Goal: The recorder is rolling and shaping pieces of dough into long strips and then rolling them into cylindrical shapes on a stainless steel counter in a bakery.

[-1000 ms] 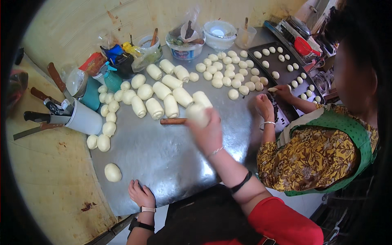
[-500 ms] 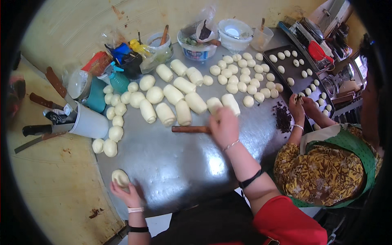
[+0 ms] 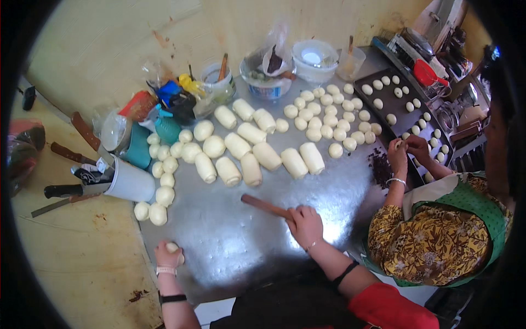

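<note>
My left hand point(image 3: 166, 256) is closed around a piece of pale dough point(image 3: 172, 247) at the near left edge of the metal table. Only part of that dough shows past the fingers. In my right hand point(image 3: 307, 226) is one end of a short wooden rolling pin point(image 3: 262, 204), which points away to the left over the table. Beyond the pin lie several thick dough rolls point(image 3: 252, 169). A curved line of round dough balls point(image 3: 165, 195) runs along the left side. Many smaller balls point(image 3: 330, 120) sit grouped farther right.
A white container of knives point(image 3: 131, 181) stands at the left edge. Tubs and a white bowl point(image 3: 315, 63) line the wall. On the right, a co-worker's hands point(image 3: 405, 151) work on a small piece beside a dark tray point(image 3: 402, 112) of dough balls and dark crumbs point(image 3: 379, 166).
My left hand has closed over the dough it was touching at the rim. My right hand has come nearer with the rolling pin, now tilted. The whole view has shifted slightly.
</note>
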Motion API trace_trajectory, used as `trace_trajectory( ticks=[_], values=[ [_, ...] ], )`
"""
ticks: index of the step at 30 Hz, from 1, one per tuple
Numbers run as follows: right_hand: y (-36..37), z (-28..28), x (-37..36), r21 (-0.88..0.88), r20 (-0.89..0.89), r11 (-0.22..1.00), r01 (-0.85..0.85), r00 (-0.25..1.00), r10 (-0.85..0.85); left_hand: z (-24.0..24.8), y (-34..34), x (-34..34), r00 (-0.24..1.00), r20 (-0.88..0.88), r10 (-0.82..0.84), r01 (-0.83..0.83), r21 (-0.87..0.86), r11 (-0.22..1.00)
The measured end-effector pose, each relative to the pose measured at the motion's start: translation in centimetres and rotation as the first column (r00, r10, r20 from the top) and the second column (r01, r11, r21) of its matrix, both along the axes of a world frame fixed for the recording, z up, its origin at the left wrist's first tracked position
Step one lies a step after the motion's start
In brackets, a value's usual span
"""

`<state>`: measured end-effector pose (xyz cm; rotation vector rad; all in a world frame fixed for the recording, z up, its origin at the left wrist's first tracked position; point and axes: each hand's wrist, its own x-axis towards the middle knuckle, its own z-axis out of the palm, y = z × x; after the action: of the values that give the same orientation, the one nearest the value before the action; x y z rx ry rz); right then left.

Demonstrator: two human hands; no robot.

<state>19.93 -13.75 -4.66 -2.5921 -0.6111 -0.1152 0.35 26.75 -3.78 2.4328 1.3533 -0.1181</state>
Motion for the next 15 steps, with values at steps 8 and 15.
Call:
trace_trajectory(
  ticks=[8,15],
  values=[
    [-1.6,0.3,-3.5,-0.016,0.024,0.997,-0.069,0.997,0.07,3.0,-11.5,-6.4,0.755,0.264,-0.6,0.536,0.278,0.797],
    [-2.5,0.4,-6.0,-0.014,0.079,0.993,-0.116,0.99,0.116,-3.7,-17.7,-8.6,0.67,-0.046,-0.741,0.672,0.461,0.58]
  ],
)
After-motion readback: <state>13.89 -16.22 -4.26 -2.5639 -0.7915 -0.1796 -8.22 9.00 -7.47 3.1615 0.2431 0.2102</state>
